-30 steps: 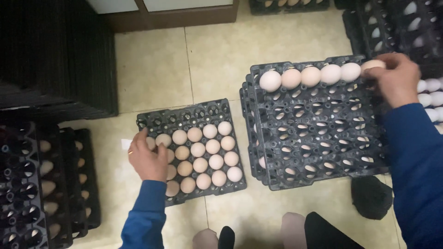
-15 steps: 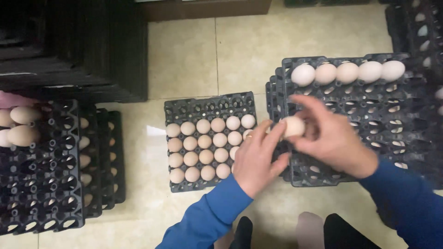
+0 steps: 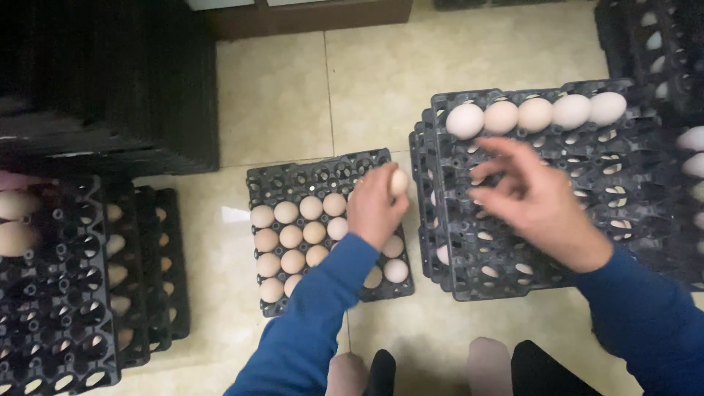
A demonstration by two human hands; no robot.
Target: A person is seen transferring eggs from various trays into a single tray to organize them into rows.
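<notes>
Passed from the right hand (image 3: 532, 194), now spread and empty above the stacked black trays (image 3: 623, 213) bearing a row of five eggs (image 3: 535, 114), a pale egg (image 3: 398, 182) is pinched by the left hand (image 3: 375, 209) over the part-filled black tray (image 3: 323, 224) on the tiled floor (image 3: 367, 73).

Left hand (image 3: 375, 209) closed; right hand (image 3: 534, 196) spread

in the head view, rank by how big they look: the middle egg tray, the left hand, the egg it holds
1. middle egg tray
2. left hand
3. egg, plainly the smallest
</notes>
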